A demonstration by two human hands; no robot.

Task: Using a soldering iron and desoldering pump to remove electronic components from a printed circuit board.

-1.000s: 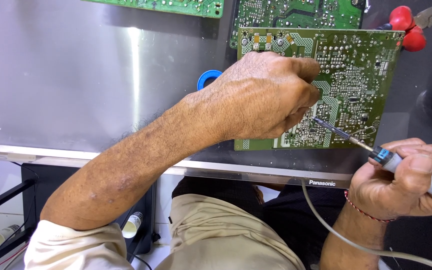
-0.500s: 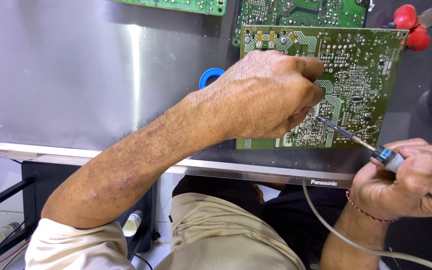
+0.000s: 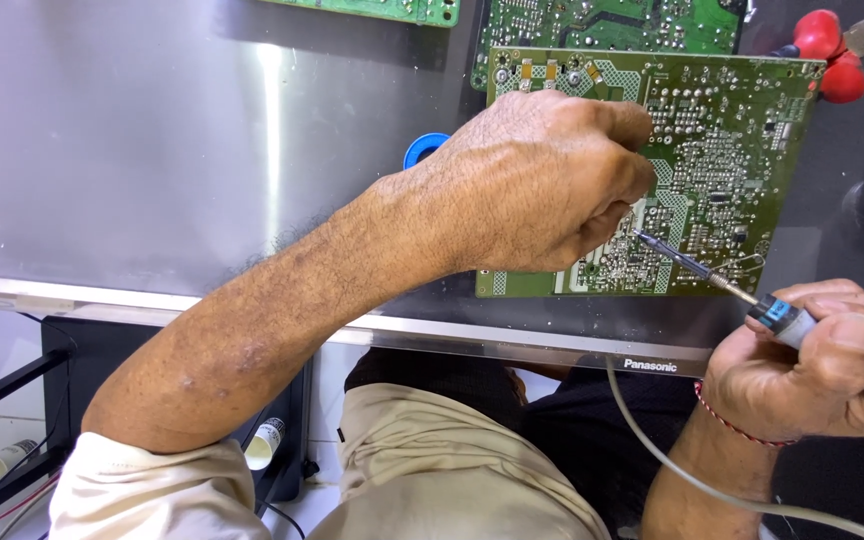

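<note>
**Soldering iron tip set against the green circuit board**

Nearest the camera, the right hand [image 3: 817, 365] is clenched around the handle of a soldering iron [image 3: 787, 322], off the near right corner of the metal panel [image 3: 152, 150]. A red thread band circles that wrist, and the iron's grey cord [image 3: 672, 460] trails down past the near edge of the panel toward the person's lap. The iron's thin metal shaft slants up and to the left, its tip meeting the solder side of the green circuit board [image 3: 722, 150] close to the board's near edge.

The left hand [image 3: 547, 185] reaches across from the left and rests curled on the board's left half, fingers folded under just beside the iron's tip; whether it pinches anything cannot be told. The board lies flat toward the right side of the panel.

Behind the left hand, a blue spool [image 3: 422, 150] peeks out. Farther back, a second green board [image 3: 612, 22] sits at the panel's far edge, and red-handled cutters [image 3: 832, 50] lie at the far right corner.
</note>
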